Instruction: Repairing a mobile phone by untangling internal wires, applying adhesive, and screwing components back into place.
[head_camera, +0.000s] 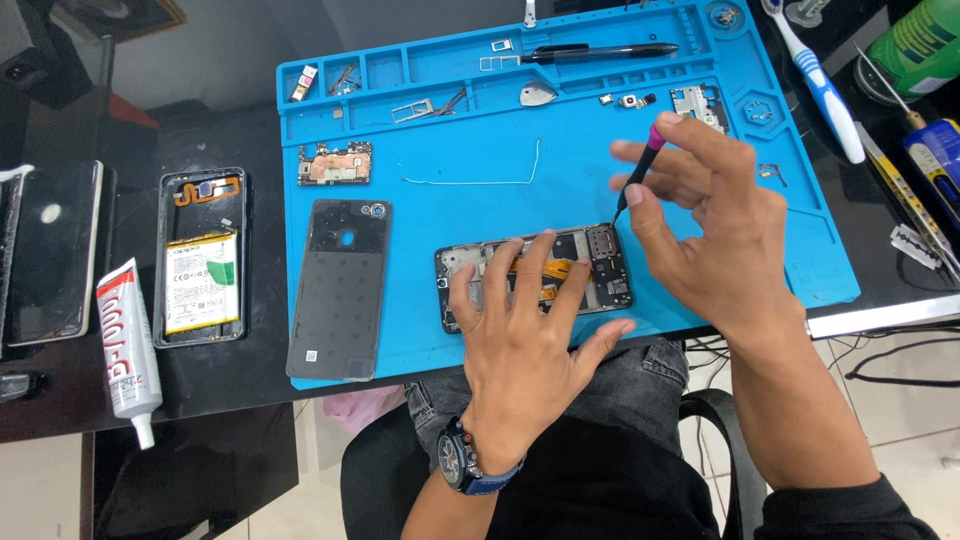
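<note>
Fingers: my left-hand fingers (530, 268) lie spread and flat across the opened phone frame (533, 275), pinning it near the front edge of the blue work mat (600, 150). My right-hand fingers (668, 178) are pinched on a slim screwdriver (636, 180) with a pink cap, its tip down at the frame's right end.

Phone frame: one. Judged light, thin and fragile, with an exposed orange flex ribbon; best held by its outer edges, with flat pressure and away from the ribbon.

Back cover (337, 287): one, dark, at the mat's front-left corner. Likely slippery.

Circuit board (335, 163): one, near the mat's left edge.

White wire (480, 180): one, mid-mat.

Black pen-shaped tool (598, 51): one, along the mat's far edge.

Second phone body with battery (201, 257): one, on the bench left of the mat.

Glue tube (128, 350): one, white, near the bench's front-left edge.

Toothbrush (817, 80): one, at the mat's far-right corner.

Small parts in the mat's far trays: too small to count.
</note>
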